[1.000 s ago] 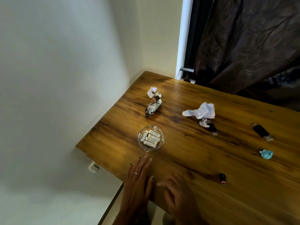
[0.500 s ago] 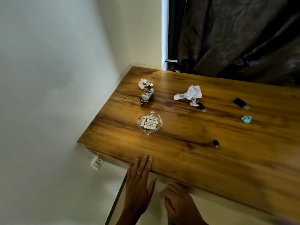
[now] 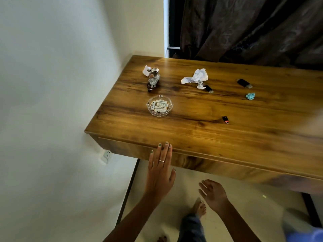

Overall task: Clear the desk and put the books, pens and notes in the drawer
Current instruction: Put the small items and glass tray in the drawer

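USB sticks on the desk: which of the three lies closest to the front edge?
The small black stick with the red end, alone right of the glass dish; the two longer black sticks lie farther back.

I see a glass ashtray holding white batteries near the left side, foil wrapper behind it, crumpled white paper mid-back. Black USB stick and teal scrap sit right; small black-red dongle nearer front. Dark curtain behind, wall socket lower left.
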Motion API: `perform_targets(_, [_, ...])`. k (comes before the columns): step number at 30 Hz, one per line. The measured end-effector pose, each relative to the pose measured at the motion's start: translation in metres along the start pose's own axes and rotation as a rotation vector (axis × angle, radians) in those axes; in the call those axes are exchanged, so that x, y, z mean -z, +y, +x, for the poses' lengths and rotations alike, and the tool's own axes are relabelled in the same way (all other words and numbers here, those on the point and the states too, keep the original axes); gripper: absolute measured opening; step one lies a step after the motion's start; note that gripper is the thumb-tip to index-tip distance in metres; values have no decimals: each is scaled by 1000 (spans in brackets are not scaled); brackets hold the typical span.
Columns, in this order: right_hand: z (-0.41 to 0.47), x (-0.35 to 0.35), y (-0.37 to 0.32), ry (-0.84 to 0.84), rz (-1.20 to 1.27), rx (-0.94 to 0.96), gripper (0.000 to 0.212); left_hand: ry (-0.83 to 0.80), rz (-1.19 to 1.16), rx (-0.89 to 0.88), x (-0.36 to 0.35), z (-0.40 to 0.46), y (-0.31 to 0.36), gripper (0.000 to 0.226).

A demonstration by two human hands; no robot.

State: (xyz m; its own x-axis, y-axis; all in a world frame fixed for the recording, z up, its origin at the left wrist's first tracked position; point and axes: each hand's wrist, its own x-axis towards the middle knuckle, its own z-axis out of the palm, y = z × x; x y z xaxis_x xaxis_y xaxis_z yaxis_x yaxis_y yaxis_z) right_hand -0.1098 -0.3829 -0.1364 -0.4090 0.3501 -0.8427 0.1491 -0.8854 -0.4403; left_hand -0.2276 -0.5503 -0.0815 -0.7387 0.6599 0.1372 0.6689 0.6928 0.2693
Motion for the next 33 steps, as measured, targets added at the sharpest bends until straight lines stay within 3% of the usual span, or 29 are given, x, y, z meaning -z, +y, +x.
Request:
perform_targets(4, [17, -9, -16, -63, 104, 46, 23, 6, 19, 3, -4, 2, -2, 80])
perform_targets(9, [28, -8, -12, -108, 174, 93, 46, 18, 36, -26, -1, 1, -4, 80])
perform_targets(12, [33, -6, -11, -91, 230, 54, 34, 16, 59, -38, 1, 2, -5, 76])
perform_targets(19, [19, 13, 8, -67, 180, 44, 33, 25, 0, -53, 6, -1, -2, 65])
perform_targets(23, [-10, 27, 23, 1, 38, -4, 25, -20, 25, -101, 8, -16, -7, 65])
perform_targets(28, [-90, 23, 36, -12, -515, -53, 14, -25, -27, -124, 10, -47, -9, 64])
perform_targets(30, [-120, 15, 39, -97, -704, 82, 19, -31, -34, -113, 12, -56, -8, 64])
perform_targets(33, [-158, 7, 41, -172, -955, 670, 26, -43, -22, -110, 15, -69, -6, 64])
